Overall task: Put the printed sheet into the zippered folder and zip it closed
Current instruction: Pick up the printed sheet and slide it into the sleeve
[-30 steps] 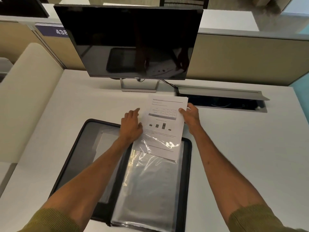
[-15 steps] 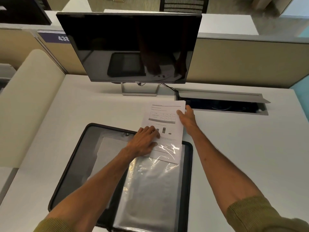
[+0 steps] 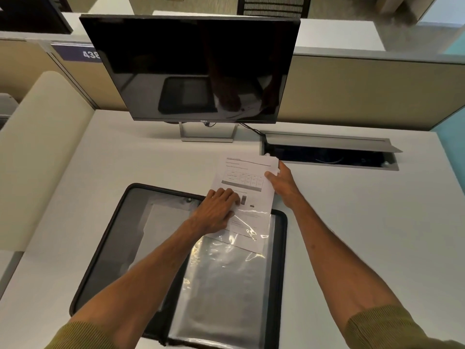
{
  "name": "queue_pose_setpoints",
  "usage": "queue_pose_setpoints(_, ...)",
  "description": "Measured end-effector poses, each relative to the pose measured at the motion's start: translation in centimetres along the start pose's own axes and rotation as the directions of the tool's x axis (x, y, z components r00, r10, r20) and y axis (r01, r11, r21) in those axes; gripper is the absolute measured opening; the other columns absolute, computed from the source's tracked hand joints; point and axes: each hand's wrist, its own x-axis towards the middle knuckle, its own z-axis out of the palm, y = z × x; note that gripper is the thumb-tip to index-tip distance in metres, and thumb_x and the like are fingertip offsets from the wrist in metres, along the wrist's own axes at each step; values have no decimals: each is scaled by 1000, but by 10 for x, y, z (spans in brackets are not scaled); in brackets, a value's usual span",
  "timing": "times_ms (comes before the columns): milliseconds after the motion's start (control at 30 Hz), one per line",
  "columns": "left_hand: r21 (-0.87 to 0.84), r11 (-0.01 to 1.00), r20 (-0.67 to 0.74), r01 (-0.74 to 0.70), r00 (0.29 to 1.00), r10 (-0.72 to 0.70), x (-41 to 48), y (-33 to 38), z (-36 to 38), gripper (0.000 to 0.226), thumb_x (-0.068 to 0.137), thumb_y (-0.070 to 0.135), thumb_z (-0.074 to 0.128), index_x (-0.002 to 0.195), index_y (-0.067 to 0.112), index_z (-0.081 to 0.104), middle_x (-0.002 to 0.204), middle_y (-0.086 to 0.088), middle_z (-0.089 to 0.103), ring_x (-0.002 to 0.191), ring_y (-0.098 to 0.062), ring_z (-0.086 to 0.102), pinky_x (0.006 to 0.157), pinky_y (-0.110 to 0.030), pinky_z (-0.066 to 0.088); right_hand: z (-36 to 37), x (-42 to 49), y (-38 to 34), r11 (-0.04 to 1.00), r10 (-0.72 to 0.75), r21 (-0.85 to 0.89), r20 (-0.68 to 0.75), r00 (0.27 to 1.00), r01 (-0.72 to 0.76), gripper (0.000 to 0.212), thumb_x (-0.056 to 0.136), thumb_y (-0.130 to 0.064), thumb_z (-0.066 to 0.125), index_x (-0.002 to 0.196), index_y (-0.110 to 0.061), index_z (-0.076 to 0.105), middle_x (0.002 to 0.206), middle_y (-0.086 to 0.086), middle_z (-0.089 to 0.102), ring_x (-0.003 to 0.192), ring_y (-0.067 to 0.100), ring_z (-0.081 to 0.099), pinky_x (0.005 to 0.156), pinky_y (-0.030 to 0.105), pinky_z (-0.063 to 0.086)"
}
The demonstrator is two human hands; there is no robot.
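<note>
1. Left hand [image 3: 216, 212] and right hand [image 3: 283, 183]: both bare.
2. Left sleeve [image 3: 80, 336]: olive-green knit with fine ribbing running along the arm. Only a strip shows at the bottom-left edge of the view.
3. Right sleeve [image 3: 387, 328]: same olive-green knit. The ribbing is clearer here, and the cloth is gathered in soft folds at its edge. The bottom-right corner cuts it off.
4. Both sleeve edges sit up near the elbows.
5. Left forearm [image 3: 151, 273] and right forearm [image 3: 334, 260]: uncovered from sleeve edge to wrist.
6. Right forearm carries one small spot [image 3: 312, 246] partway along.
</note>
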Motion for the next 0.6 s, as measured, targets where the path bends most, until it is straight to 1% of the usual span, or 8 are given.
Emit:
queue_pose_setpoints(100, 13, 1000, 15, -28, 999, 28, -2, 1, -2, 41, 104, 40, 53, 143, 26, 48, 138, 3, 54, 122, -21, 54, 106, -38, 43, -2, -3, 5, 1000, 16, -24, 10, 1000, -16, 47, 107, -14, 59, 151, -13, 46, 146, 13, 61, 130, 32, 63, 107, 51, 56)
queue_pose_setpoints(167, 8, 999, 31, -41, 999, 41, -3, 1, -4, 43, 103, 47, 53, 141, 27, 50, 134, 4, 56, 122, -20, 55, 106, -39, 43, -2, -5, 7, 999, 20, -33, 18, 1000, -20, 47, 106, -12, 59, 151, -12, 46, 148, 14, 60, 132, 33, 62, 109, 52, 55)
queue_pose_setpoints(233, 22, 999, 47, -49, 998, 48, -4, 1, -6, 43, 102, 49, 54, 139, 29, 52, 133, 6, 58, 123, -19, 53, 108, -39, 41, -1, -6, 7, 999, 24, -35, 16, 1000, -23, 48, 106, -12, 60, 151, -11, 43, 150, 14, 58, 133, 33, 61, 109, 51, 55)
queue_pose_setpoints(300, 26, 999, 42, -45, 998, 44, -4, 1, -5, 37, 101, 47, 56, 133, 28, 55, 130, 6, 58, 122, -18, 53, 108, -38, 41, 0, -6, 6, 1000, 21, -23, 12, 1000, -21, 50, 106, -13, 60, 152, -11, 41, 151, 14, 57, 134, 33, 61, 108, 49, 55)
queue_pose_setpoints(367, 27, 999, 24, -34, 999, 33, -5, 1, -4, 31, 102, 43, 55, 126, 25, 60, 127, 4, 57, 119, -19, 54, 105, -37, 41, 1, -6, 4, 1000, 12, -26, 23, 1000, -11, 53, 106, -10, 59, 155, -11, 40, 152, 14, 57, 136, 32, 59, 112, 51, 53)
queue_pose_setpoints(467, 23, 1000, -9, -10, 1000, 10, -5, -2, -4, 27, 105, 38, 50, 122, 23, 64, 125, 4, 59, 119, -19, 56, 102, -37, 43, -1, -5, 1, 1000, 10, -29, 55, 998, -9, 52, 106, -7, 60, 155, -12, 44, 151, 13, 58, 136, 32, 59, 113, 53, 52)
queue_pose_setpoints(533, 17, 1000, -9, -9, 1000, 9, -5, -2, -4, 25, 105, 37, 49, 120, 23, 64, 125, 5, 60, 119, -18, 56, 103, -38, 43, -5, -6, 1, 999, 34, -18, 102, 994, -32, 51, 104, -5, 63, 152, -13, 48, 149, 13, 61, 134, 33, 61, 109, 53, 54)
queue_pose_setpoints(600, 12, 1000, 2, -16, 1000, 16, -4, -2, -4, 25, 107, 37, 48, 119, 23, 63, 123, 5, 62, 116, -18, 57, 102, -38, 43, -11, -8, 3, 998, 60, -33, 188, 980, -55, 51, 102, -4, 66, 148, -15, 49, 144, 14, 63, 128, 35, 65, 103, 55, 58)
